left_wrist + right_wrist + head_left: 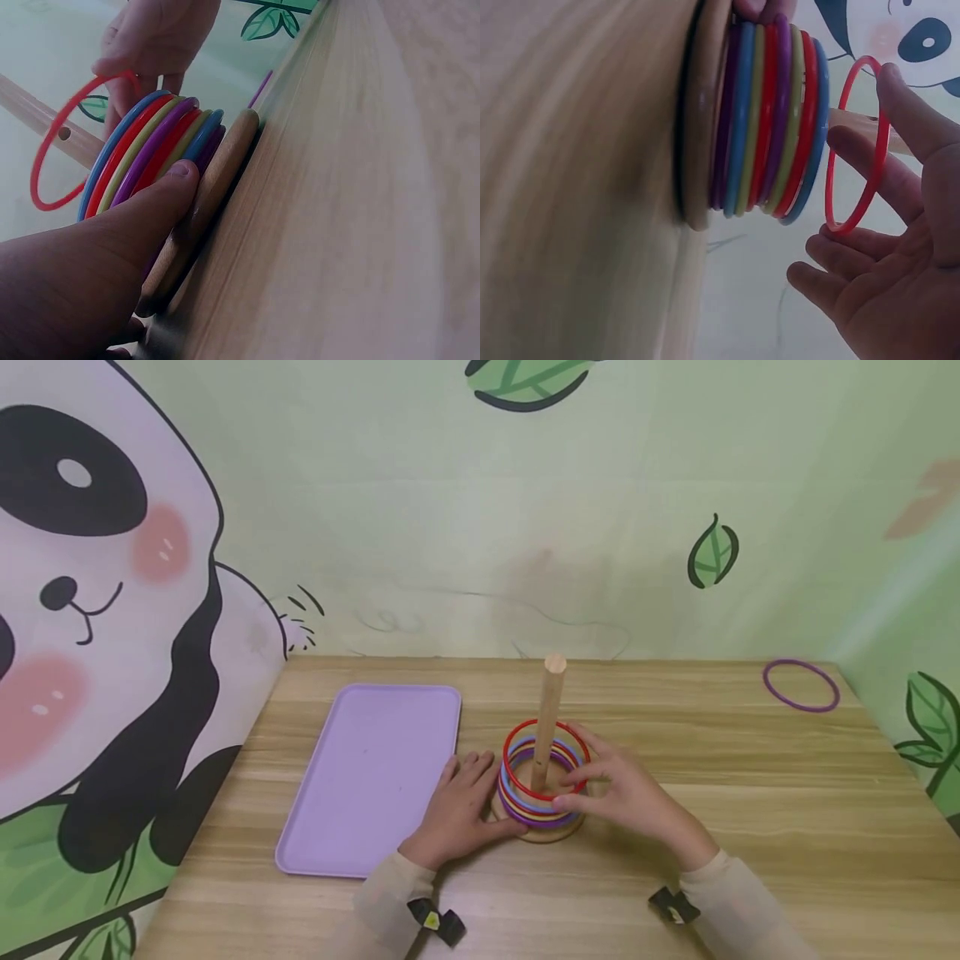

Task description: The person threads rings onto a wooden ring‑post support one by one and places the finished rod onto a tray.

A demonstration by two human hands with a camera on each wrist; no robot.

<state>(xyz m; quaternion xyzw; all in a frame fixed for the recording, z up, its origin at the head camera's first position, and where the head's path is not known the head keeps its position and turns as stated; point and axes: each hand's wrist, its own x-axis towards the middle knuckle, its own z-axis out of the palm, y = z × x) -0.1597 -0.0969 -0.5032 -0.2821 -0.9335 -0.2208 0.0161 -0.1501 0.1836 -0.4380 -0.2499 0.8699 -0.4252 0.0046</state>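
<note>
A round wooden base (pixel 545 837) with an upright wooden peg (pixel 551 697) carries a stack of coloured rings (pixel 767 127) in blue, red, yellow and purple, the top one blue. My right hand (pixel 622 789) holds a thin red ring (pixel 886 139) by its rim, fingertips on opposite sides. The red ring encircles the peg, tilted a little above the stack. On the other side, my left hand (pixel 462 810) rests with fingers spread beside the stack. Its thumb (pixel 176 176) presses along the lowest rings at the base.
A lilac tray (pixel 367 777) lies left of the stand, its right edge close to my left hand. A single purple ring (pixel 765 681) lies at the table's far right corner. Behind the wooden table (pixel 675 718) is a wall with a painted panda and leaves.
</note>
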